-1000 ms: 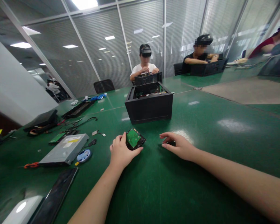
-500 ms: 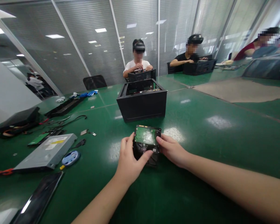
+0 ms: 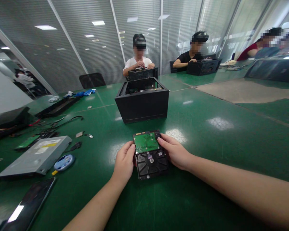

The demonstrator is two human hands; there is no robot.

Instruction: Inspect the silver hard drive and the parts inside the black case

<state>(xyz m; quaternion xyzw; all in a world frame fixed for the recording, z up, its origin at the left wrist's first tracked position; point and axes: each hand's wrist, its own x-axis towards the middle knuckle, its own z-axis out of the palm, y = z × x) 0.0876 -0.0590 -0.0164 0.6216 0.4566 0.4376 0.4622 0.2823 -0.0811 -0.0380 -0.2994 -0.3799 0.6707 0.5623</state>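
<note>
A hard drive (image 3: 153, 165) is held between my two hands, its green circuit board (image 3: 145, 142) and black underside facing up towards me. My left hand (image 3: 124, 157) grips its left edge, thumb against the side and fingers curled behind. On the opposite edge my right hand (image 3: 174, 150) is closed, with its thumb near the upper right corner of the board. Fingers of both hands are partly hidden behind the drive. Beyond it stands a black computer case (image 3: 143, 104), open at the top.
To my left lie a silver optical drive (image 3: 39, 155), a blue round object (image 3: 64, 162), a black glossy phone-like slab (image 3: 30, 203) and dark cables (image 3: 72, 119). Across the table, a person in white (image 3: 138, 62) and a person in black (image 3: 191, 56) handle black cases. Brown sheet (image 3: 245, 89) lies right.
My left thumb has moved off the drive's face to its left edge, uncovering the black underside. The drive now faces me more fully. The whole view has shifted slightly.
</note>
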